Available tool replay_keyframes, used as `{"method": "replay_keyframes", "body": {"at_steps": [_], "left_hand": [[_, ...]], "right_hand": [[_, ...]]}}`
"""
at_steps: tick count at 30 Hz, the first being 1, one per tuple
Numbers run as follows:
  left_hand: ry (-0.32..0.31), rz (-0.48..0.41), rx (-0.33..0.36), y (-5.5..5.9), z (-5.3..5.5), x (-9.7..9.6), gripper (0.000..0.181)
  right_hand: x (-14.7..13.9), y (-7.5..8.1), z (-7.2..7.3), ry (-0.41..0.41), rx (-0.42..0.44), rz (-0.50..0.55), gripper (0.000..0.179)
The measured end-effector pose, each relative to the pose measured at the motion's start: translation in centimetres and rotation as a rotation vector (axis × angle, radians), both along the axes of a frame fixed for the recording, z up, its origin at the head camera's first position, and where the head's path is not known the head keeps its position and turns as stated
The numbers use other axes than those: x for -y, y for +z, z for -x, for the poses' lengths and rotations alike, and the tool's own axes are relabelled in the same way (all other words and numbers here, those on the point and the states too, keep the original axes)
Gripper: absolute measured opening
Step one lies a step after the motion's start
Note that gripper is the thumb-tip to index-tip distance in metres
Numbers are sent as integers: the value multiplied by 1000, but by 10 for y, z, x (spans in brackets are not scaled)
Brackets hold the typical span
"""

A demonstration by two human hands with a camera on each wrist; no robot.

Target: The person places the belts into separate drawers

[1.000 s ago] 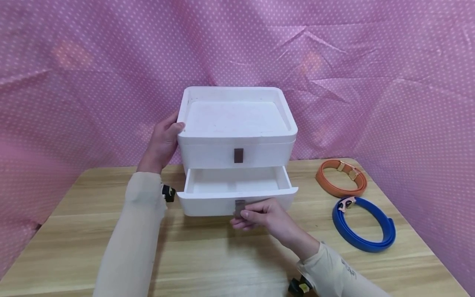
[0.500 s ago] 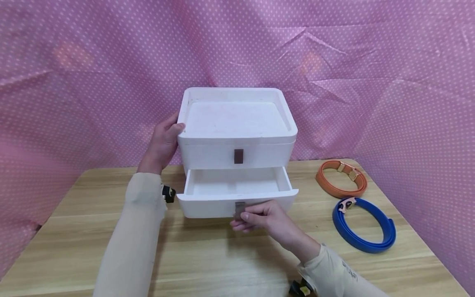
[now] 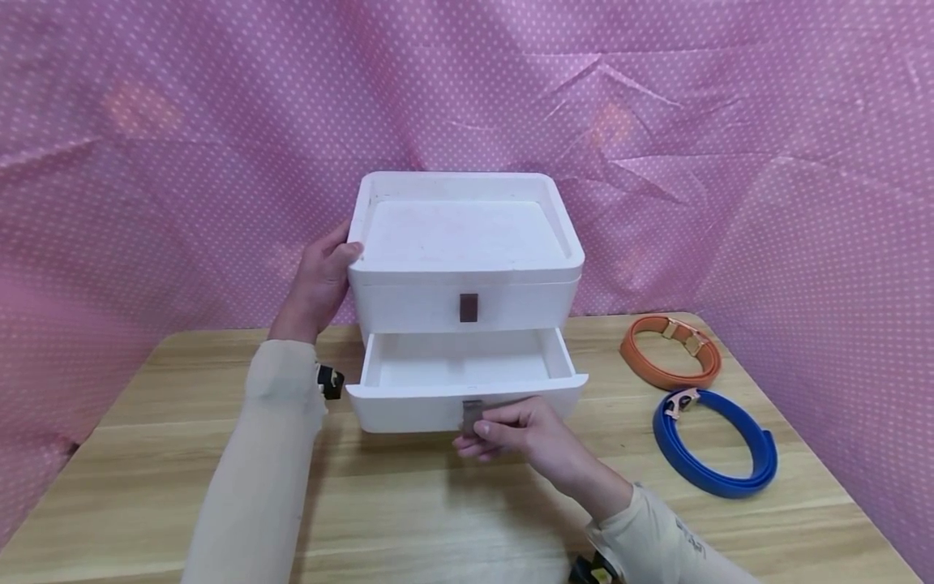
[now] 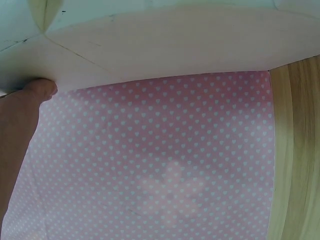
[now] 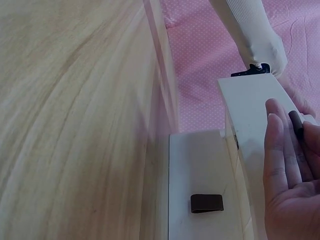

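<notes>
A white drawer cabinet (image 3: 467, 304) with a shallow tray top stands on the table. One drawer (image 3: 409, 410) below the top one is pulled out, and its inside looks bare. My right hand (image 3: 529, 434) pinches the brown pull tab (image 3: 471, 415) on that drawer's front between thumb and fingers. The right wrist view also shows this hand (image 5: 292, 175) at the tab. Along the cabinet's upper left side, my left hand (image 3: 317, 280) grips the rim with the thumb on top; its other fingers are hidden behind the wall. The left wrist view shows part of this hand (image 4: 35, 97) against the white side.
An orange coiled belt (image 3: 642, 369) with a gold buckle lies right of the cabinet on the wooden table (image 3: 219, 422). Nearer is a blue coiled belt (image 3: 682, 454). A closed lower drawer with a brown tab (image 5: 206, 203) shows below. Pink dotted cloth (image 3: 467, 89) hangs behind.
The drawer has slid slightly farther out toward me, with my right hand moving along on its tab. My left hand stays on the cabinet; the belts have not moved.
</notes>
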State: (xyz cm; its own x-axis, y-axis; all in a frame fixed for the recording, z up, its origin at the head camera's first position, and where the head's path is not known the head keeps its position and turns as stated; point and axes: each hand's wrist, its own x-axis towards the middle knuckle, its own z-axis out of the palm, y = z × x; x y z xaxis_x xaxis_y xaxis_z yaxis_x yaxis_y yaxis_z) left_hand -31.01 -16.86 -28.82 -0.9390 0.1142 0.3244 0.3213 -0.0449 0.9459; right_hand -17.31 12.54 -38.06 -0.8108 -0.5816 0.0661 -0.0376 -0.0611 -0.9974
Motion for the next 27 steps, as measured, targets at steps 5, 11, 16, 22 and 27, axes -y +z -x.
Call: {"method": "replay_keyframes", "body": {"at_steps": [5, 11, 16, 22, 27], "left_hand": [[19, 1, 9, 0, -2, 1, 60], [5, 3, -8, 0, -2, -1, 60], [8, 12, -11, 0, -2, -2, 59], [5, 11, -18, 0, -2, -2, 59], [0, -6, -20, -1, -2, -2, 59]], "right_hand": [[0, 0, -1, 7, 13, 6, 30], [-1, 0, -3, 0, 17, 6, 28], [-1, -1, -4, 1, 10, 14, 28], [-2, -1, -4, 2, 21, 17, 28], [-2, -2, -5, 7, 17, 24, 29]]}}
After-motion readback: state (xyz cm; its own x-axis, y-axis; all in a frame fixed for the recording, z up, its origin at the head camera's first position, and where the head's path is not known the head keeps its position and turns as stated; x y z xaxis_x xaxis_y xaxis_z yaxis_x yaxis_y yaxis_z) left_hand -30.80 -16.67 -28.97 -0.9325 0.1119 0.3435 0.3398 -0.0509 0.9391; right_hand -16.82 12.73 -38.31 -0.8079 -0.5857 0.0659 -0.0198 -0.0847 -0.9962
